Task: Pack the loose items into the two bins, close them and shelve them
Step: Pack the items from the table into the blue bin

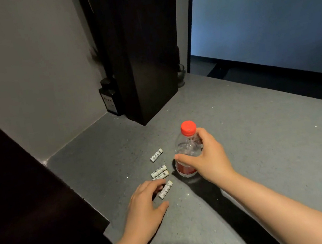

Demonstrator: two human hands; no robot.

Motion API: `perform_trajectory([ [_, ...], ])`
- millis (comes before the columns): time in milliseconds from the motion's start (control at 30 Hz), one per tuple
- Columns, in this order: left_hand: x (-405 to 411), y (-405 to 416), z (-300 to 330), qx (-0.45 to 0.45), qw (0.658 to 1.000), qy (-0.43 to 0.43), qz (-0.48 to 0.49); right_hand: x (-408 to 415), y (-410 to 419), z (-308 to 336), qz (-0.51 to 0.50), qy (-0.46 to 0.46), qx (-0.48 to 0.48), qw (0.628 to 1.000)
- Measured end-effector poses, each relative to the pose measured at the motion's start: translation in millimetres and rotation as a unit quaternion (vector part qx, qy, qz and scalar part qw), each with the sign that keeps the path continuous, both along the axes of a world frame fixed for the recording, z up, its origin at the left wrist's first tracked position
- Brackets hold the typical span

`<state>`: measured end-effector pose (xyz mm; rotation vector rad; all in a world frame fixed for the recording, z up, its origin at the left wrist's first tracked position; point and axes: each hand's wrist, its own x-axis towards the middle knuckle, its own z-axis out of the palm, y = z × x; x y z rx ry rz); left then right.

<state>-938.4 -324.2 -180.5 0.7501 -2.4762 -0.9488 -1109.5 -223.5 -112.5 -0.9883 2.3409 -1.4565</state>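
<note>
A clear plastic bottle (pixel 188 149) with a red cap and a red label stands upright on the grey counter (pixel 263 148). My right hand (pixel 206 156) wraps its upper body from the right. Several white batteries lie to its left: one apart at the back (pixel 156 155), a touching pair (pixel 159 172) in the middle, and one nearest me (pixel 165 190). My left hand (pixel 145 204) hovers with fingers spread, its fingertips touching the nearest battery without gripping it. No bins are in view.
A tall dark column (pixel 143 62) stands at the back of the counter. A black bottle (pixel 110 98) sits in the corner to its left, a glass jar (pixel 180 73) behind it to the right. A dark cabinet (pixel 21 193) borders the left.
</note>
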Motion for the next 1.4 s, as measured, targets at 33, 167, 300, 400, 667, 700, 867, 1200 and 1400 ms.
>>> perform_trajectory([
  [33, 0, -5, 2, -0.031, 0.998, -0.036, -0.047, -1, 2, 0, 0.001, 0.005, -0.004, 1.000],
  [167, -7, -28, 11, -0.100, 0.968, -0.144, -0.178, -2, 13, -3, -0.032, 0.024, -0.020, 0.999],
  [300, -21, -34, 16, -0.103, 0.951, -0.160, -0.242, -4, 29, -7, -0.066, 0.029, -0.027, 0.997],
  [400, -25, -34, 15, -0.099, 0.947, -0.163, -0.257, -5, 39, -6, -0.072, 0.022, -0.025, 0.997],
  [667, -47, 9, 31, -0.001, 0.984, -0.022, -0.178, -8, 97, 28, -0.142, -0.005, -0.076, 0.987],
  [700, -55, 22, 38, 0.022, 0.985, 0.002, -0.173, -9, 111, 36, -0.157, -0.002, -0.088, 0.984],
  [867, -107, 105, 76, 0.062, 0.973, 0.091, -0.202, -7, 203, 81, -0.252, 0.050, -0.130, 0.958],
  [1200, -177, 279, 112, 0.125, 0.911, 0.159, -0.359, 13, 400, 123, -0.414, 0.084, -0.091, 0.902],
  [1400, -182, 318, 96, 0.144, 0.904, 0.147, -0.374, 27, 440, 88, -0.419, 0.045, 0.037, 0.906],
])
